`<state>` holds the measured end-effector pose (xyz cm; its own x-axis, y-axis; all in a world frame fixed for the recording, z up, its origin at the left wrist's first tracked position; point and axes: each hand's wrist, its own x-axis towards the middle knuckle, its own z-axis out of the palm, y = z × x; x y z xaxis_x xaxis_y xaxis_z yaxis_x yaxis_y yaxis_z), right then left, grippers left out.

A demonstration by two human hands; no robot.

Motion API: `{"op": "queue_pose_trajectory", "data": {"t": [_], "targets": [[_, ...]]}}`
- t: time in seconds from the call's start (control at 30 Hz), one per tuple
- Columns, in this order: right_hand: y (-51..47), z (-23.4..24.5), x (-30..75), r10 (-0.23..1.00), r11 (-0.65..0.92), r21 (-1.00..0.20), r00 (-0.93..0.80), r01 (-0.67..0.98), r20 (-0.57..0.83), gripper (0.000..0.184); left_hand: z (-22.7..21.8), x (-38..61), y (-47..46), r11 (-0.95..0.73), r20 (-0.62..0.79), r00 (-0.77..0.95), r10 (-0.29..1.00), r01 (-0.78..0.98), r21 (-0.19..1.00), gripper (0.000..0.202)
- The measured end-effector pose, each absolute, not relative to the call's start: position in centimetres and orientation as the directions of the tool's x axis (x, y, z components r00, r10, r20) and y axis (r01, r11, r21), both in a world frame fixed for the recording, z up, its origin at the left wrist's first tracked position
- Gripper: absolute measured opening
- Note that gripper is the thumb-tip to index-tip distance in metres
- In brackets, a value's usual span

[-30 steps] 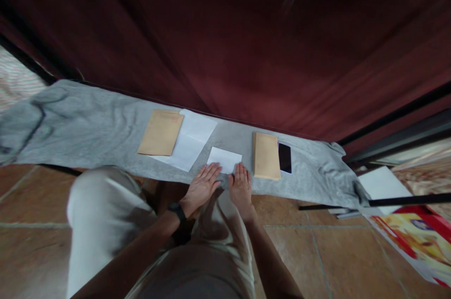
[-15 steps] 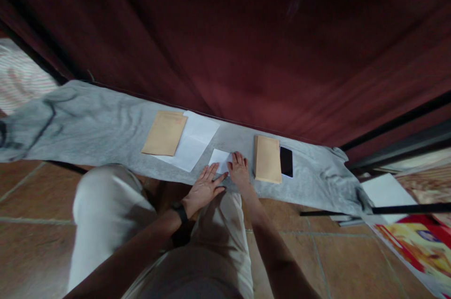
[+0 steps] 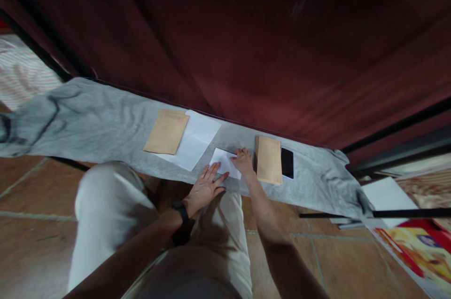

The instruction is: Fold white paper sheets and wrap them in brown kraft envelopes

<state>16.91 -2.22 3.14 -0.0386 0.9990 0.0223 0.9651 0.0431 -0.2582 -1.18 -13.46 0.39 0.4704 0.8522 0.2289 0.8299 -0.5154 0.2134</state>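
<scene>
A small folded white paper (image 3: 227,169) lies on the grey cloth between my hands. My left hand (image 3: 206,185) rests flat on its left part, fingers spread. At the paper's upper right edge is my right hand (image 3: 243,160), its fingers slightly bent and the thumb held apart, touching the paper without gripping it. To the left, a brown envelope (image 3: 167,132) partly covers a larger white sheet (image 3: 199,137) with a crease across it. Right of my right hand sits a stack of brown envelopes (image 3: 268,160), beside a dark-screened phone (image 3: 287,163).
The grey cloth (image 3: 112,125) covers a long narrow bench close to my knees. A dark red curtain or panel (image 3: 225,54) rises behind it. Black bars (image 3: 412,213) and a red and yellow printed package (image 3: 423,247) are at the right.
My right hand has slid right over the small paper, and its fingers are more bent, so more of the paper shows. My left hand has stayed nearly still.
</scene>
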Motion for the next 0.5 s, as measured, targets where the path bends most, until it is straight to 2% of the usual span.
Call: {"op": "queue_pose_trajectory", "data": {"t": [0.17,0.33,0.43,0.5], "targets": [[-1.9,3.2,17.3,0.999,0.032,-0.344,-0.032,0.939,0.005,0.024,0.2,-1.2,-13.4,-0.516,0.247,0.464,0.851,0.826,0.227,0.058],[-1.9,3.1,18.0,0.999,0.034,-0.498,-0.046,0.866,-0.010,0.025,0.3,-1.2,-13.5,-0.524,0.254,0.467,0.847,0.814,0.251,0.055],[-1.9,3.2,18.8,0.998,0.038,-0.614,-0.055,0.788,-0.010,0.015,0.2,-1.3,-13.6,-0.482,0.265,0.409,0.873,0.804,0.347,0.054],[-2.0,3.2,19.4,0.999,0.026,-0.693,-0.048,0.721,-0.012,0.007,0.0,-1.2,-13.4,-0.410,0.281,0.308,0.909,0.781,0.471,0.057]]}}
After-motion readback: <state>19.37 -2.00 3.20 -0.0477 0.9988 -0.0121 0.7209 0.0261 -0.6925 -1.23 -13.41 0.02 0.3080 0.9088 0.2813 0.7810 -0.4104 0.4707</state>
